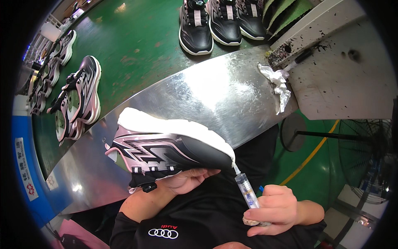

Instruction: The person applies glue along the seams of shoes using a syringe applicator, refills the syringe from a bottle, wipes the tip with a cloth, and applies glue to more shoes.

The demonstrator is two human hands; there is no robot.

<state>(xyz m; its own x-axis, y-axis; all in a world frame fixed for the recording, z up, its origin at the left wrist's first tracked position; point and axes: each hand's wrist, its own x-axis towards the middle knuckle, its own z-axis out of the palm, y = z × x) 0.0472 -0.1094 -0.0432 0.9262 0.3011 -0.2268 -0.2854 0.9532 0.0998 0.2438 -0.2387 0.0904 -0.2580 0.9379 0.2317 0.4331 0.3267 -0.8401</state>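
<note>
one held shoe [178, 145], one syringe [247, 193]

held shoe: tipped on its side at the near edge of the metal tabletop [174, 99]; toe right and slightly toward the wearer, heel upper left, long axis slanting between, white sole facing away. hands: two, apart; left hand [188, 181] gripping the shoe from below, right hand [273, 209] closed round the syringe, tip at the toe's sole edge. black shoes [226, 27], top: three. crumpled white tissue [278, 81]: one.
</note>
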